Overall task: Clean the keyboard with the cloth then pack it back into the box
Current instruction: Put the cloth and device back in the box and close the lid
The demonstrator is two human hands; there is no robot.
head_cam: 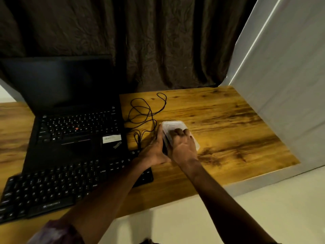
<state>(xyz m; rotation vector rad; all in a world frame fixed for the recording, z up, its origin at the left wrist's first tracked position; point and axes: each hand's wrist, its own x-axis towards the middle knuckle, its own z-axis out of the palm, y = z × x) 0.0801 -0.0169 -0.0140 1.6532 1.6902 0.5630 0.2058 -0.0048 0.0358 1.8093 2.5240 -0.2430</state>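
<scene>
Both hands grip clear box: left hand [154, 148] side, right hand [182, 147] on top; keyboard [52, 187] left.

Dim, warm light throughout. The glossy wood-grain worktop [219, 117] catches a soft sheen at its far right; the dark creased curtain [158, 41] and black open laptop [70, 106] sink into shadow. Wide-angle bending curves the edges. Near forearms look soft and underexposed, and fine detail is smeared.
</scene>
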